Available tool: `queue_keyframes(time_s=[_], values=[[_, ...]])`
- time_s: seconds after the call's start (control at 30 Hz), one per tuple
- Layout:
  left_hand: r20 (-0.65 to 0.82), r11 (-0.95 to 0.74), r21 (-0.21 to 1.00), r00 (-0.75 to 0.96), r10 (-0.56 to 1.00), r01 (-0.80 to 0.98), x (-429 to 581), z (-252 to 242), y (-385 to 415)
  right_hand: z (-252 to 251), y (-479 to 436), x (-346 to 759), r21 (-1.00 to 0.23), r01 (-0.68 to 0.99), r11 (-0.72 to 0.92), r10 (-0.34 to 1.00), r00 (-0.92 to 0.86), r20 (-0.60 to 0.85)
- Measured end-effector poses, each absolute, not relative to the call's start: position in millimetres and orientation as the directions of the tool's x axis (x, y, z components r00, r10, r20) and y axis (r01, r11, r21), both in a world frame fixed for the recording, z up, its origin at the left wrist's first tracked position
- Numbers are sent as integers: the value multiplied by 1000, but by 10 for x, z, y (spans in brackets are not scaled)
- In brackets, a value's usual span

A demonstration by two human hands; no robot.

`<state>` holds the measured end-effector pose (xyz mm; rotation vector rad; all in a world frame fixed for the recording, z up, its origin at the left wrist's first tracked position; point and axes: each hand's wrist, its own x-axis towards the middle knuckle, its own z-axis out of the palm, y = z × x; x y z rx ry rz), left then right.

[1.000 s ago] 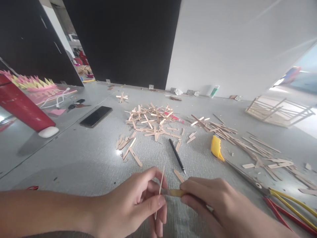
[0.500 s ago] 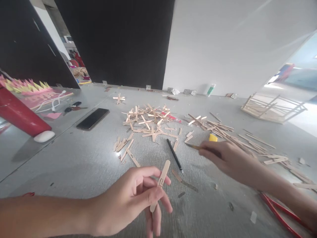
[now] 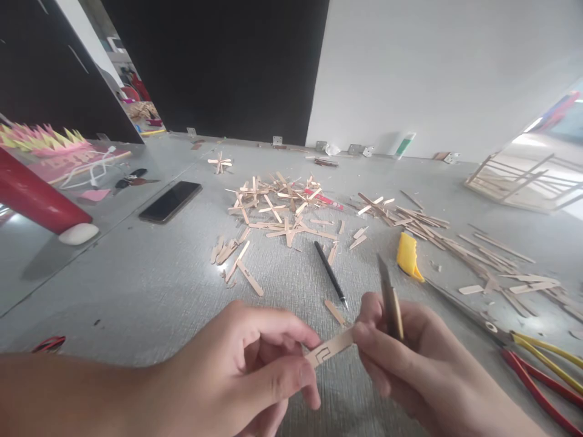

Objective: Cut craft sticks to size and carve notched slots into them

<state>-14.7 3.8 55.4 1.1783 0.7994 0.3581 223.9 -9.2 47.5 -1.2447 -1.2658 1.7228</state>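
A pale wooden craft stick [image 3: 334, 346] with a small notched shape marked in dark lines is held between both hands. My left hand [image 3: 259, 364] pinches one end between thumb and fingers. At the other end, the thumb and fingertips of my right hand [image 3: 414, 364] touch the stick. That same hand grips a small knife [image 3: 388, 291], its dark blade pointing up and away from me. Just beyond the stick lies a black pen [image 3: 330, 273]. A loose stick piece [image 3: 336, 312] lies near the pen's tip.
Craft sticks glued in star shapes [image 3: 286, 227] lie mid-table, with loose sticks [image 3: 423, 221] to the right. A yellow handle [image 3: 407, 255] and red-and-yellow-handled tools [image 3: 528, 370] lie right. A phone [image 3: 170, 201] and red cylinder [image 3: 40, 188] are left; a stick frame [image 3: 523, 182] stands far right.
My right hand has come back from the scattered sticks with the knife, which now points upward. The craft stick has turned from steep to nearly level, and both hands now touch it.
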Motion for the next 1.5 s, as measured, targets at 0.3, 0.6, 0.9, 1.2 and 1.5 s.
queue_keyframes(time_s=[0.3,0.6,0.9,1.2,1.5], values=[[-394,378,909,656,644,175,-136,687,38,547,-185,2255,-918,2,-397,876,-297,-379],[-399,384,910,573,716,154,-169,579,-34,653,-171,2243,-897,-14,-441,859,-298,-417],[-453,241,875,537,712,419,-208,468,75,577,-37,2374,-825,528,202,972,-211,104],[-568,63,742,576,588,668,-202,214,310,234,-21,2563,-88,606,790,613,-783,109],[-572,64,748,594,566,660,-200,236,316,231,-137,2495,-30,568,822,567,-815,120]])
